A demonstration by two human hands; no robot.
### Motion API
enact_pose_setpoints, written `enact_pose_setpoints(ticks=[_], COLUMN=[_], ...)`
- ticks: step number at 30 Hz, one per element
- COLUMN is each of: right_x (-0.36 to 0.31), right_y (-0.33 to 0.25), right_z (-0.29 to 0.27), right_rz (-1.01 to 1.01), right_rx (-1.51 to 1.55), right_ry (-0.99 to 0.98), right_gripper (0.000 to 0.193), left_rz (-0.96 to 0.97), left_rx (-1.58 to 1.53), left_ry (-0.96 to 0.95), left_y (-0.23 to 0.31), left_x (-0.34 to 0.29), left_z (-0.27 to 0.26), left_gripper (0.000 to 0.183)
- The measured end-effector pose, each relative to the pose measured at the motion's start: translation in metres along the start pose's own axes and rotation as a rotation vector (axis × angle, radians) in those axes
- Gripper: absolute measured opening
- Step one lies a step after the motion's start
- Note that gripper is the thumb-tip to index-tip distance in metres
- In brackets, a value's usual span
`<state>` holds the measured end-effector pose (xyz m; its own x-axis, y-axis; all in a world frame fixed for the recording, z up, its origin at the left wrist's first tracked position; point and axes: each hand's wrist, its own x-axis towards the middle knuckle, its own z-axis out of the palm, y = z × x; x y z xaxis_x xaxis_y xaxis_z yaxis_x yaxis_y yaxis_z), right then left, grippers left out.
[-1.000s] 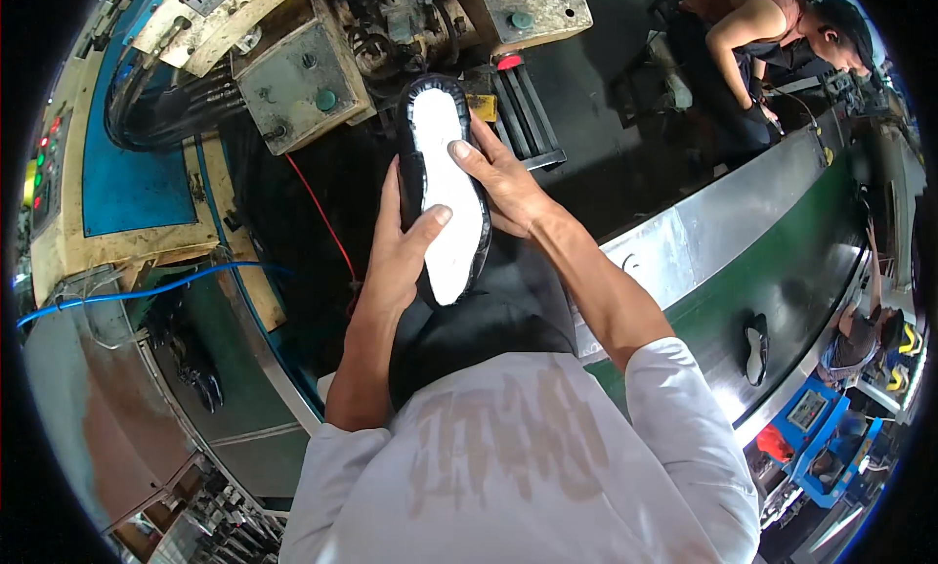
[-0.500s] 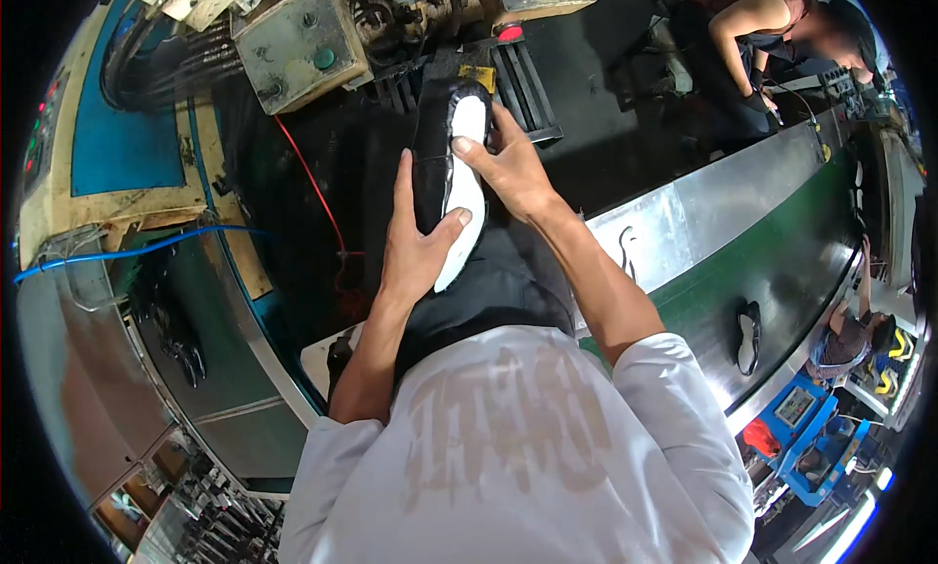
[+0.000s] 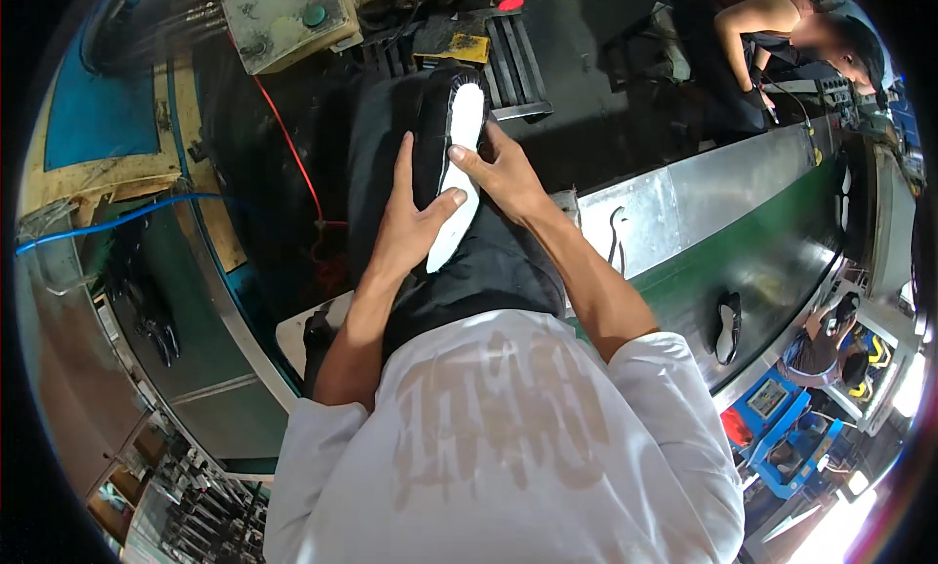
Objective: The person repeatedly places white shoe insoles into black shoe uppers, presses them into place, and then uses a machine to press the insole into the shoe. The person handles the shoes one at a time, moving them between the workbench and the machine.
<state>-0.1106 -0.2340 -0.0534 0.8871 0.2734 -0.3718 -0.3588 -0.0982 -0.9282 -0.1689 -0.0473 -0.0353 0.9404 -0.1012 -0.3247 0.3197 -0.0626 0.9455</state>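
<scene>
A black shoe upper with a white insole board (image 3: pixel 458 222) on its underside lies bottom up above my lap, toe pointing away from me. My left hand (image 3: pixel 415 229) grips its left side, thumb lying across the white board near the heel half. Around the forepart's right edge my right hand (image 3: pixel 508 178) is closed, its thumb pressing on the white board. The fingers under the shoe are mostly hidden. Dark trousers (image 3: pixel 489 281) show beneath it.
On my right runs a green conveyor belt (image 3: pixel 674 295) with a metal edge, carrying another shoe (image 3: pixel 727 327). Another belt (image 3: pixel 210 378) holds dark shoes at left. Ahead are a machine's control box (image 3: pixel 291 21), a red cable (image 3: pixel 285 139) and a blue hose (image 3: pixel 117 222). A co-worker (image 3: pixel 752 36) sits at upper right.
The view has shifted, so the machine sits higher and further left. Both hands still hold the shoe, which slants slightly more. The far-right co-worker's raised arm has come down.
</scene>
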Motion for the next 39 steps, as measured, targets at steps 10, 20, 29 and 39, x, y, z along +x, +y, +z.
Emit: enact_pose_setpoints(ticks=[10,20,29,39], right_x=[0.029,0.055,0.081,0.109], right_y=[-0.059,-0.041,0.008,0.004], right_z=[-0.002,-0.016,-0.009,-0.005], right_rz=[-0.014,0.137,0.244,0.353], right_rx=[0.604,0.366,0.174,-0.030], right_ry=[-0.135,-0.024,0.112,0.267], right_gripper=[0.074,0.061,0.045,0.031], left_rz=[0.179,0.259,-0.414,-0.909], left_rx=[0.012,0.848,0.850,1.377], left_ry=[-0.080,0.508,0.933,0.863], left_y=[0.018,0.020,-0.084,-0.217], left_x=[-0.013,-0.040,-0.123,-0.183], left_z=[-0.020,-0.112,-0.351,-0.537], left_gripper=[0.100,0.104,0.102,0.112])
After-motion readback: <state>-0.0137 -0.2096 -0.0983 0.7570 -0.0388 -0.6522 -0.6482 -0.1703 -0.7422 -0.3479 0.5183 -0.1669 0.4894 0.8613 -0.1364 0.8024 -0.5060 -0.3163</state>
